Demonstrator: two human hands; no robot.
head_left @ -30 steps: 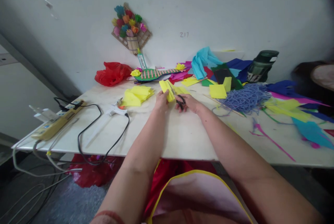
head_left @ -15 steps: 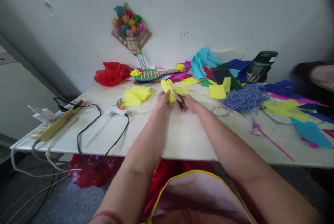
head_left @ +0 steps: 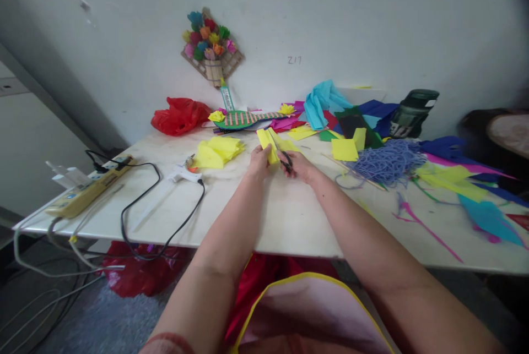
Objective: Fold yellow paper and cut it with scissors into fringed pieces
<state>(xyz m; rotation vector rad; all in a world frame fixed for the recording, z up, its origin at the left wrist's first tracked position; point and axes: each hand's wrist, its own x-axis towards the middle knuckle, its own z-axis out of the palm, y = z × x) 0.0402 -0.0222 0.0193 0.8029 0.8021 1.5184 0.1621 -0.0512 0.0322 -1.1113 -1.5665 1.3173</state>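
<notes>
A plain, pale grey wall (head_left: 372,23) stands behind a long, flat white table (head_left: 297,222). Small dark writing (head_left: 295,60) on the wall looks like 217. Below is a grey, speckled floor (head_left: 118,323). The light is soft.

Room nearside of scissors (head_left: 289,162) between forearms (head_left: 236,216); yarn heap (head_left: 384,162) obstructs right.

Scissors (head_left: 287,162) handles in the right hand (head_left: 298,167) have drawn closer together vs 1 s ago. Left hand (head_left: 260,161) and folded yellow paper (head_left: 268,146) edged slightly right, toward them. Camera shifted a bit; wall flower decoration (head_left: 214,72) sits lower in view.
</notes>
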